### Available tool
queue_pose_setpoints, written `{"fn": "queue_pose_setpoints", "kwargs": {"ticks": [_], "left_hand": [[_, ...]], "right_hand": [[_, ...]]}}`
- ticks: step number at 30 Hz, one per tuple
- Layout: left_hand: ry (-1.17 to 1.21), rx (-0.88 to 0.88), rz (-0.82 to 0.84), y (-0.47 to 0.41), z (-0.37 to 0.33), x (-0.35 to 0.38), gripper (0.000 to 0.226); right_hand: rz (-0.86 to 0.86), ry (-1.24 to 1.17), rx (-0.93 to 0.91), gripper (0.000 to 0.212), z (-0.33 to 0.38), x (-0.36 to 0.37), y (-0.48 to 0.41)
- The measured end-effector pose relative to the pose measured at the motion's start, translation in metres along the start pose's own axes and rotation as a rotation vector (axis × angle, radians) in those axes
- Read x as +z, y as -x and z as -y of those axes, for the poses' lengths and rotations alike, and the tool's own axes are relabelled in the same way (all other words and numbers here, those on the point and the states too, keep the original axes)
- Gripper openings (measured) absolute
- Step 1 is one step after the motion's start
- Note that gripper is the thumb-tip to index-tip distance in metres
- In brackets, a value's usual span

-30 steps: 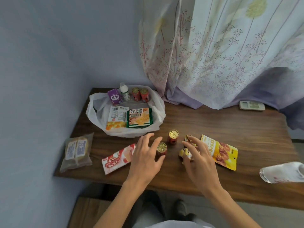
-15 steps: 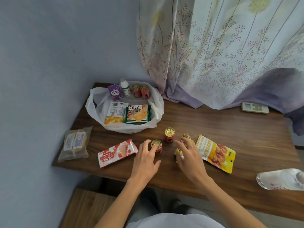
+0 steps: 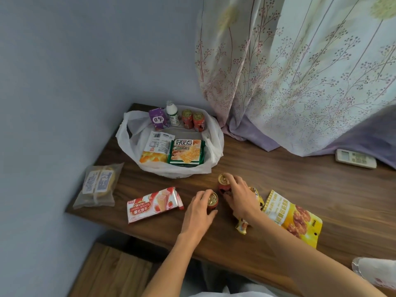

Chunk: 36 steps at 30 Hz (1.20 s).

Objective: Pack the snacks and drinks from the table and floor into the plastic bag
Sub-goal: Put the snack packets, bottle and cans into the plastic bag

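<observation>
A white plastic bag (image 3: 215, 146) lies open at the table's back left, holding a purple carton, a small white bottle, two red cans and two biscuit packs. My left hand (image 3: 198, 213) is wrapped around a red can with a gold top (image 3: 212, 200). My right hand (image 3: 241, 197) grips a second red can (image 3: 224, 182) just behind it. A pink wafer pack (image 3: 154, 204) lies left of my left hand. A yellow nut pouch (image 3: 293, 215) and a small yellow packet (image 3: 242, 227) lie to the right, the packet partly under my right wrist.
A clear bag of round cakes (image 3: 98, 185) overhangs the wooden table's (image 3: 278, 181) left edge by the blue wall. A white remote (image 3: 355, 158) rests at the back right under the floral curtain (image 3: 300, 71). A clear bottle (image 3: 375, 269) lies at the front right edge.
My left hand has closed around the nearer can. My right hand left the small yellow packet and moved forward to grip the farther can.
</observation>
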<state>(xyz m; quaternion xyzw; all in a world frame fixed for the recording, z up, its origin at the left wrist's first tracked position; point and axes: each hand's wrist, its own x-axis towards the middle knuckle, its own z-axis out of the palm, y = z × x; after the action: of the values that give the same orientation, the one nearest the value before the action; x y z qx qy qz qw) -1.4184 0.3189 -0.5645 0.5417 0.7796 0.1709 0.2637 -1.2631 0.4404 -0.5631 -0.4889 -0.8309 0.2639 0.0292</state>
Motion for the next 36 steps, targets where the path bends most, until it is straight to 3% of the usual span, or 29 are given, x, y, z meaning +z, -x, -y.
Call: {"fn": "queue_pose_setpoints", "kwargs": {"ticks": [9,13,21,29,33,36], "left_hand": [[0.165,-0.063,-0.049,-0.018,-0.006,0.007,0.065],[0.199,-0.051,0.0,-0.023,-0.002,-0.005,0.062],[0.258,0.057,-0.028,-0.024,0.011,-0.122,0.056],[0.264,0.207,-0.25,-0.107,0.024,-0.267,0.053],[0.21,0.238,-0.416,-0.157,0.044,-0.287,0.057],[0.158,0.254,-0.444,-0.189,0.062,-0.277,0.063]], "right_hand": [[-0.046,-0.22,0.11,0.053,0.012,0.009,-0.04],[-0.101,-0.325,0.172,0.055,0.014,0.011,-0.037],[-0.294,-0.412,0.305,0.069,0.059,-0.034,0.006],[-0.43,-0.59,0.106,0.069,0.17,-0.086,-0.07],[-0.561,-0.559,0.025,0.064,0.203,-0.079,-0.134],[-0.659,-0.51,0.011,0.063,0.21,-0.057,-0.174]]}}
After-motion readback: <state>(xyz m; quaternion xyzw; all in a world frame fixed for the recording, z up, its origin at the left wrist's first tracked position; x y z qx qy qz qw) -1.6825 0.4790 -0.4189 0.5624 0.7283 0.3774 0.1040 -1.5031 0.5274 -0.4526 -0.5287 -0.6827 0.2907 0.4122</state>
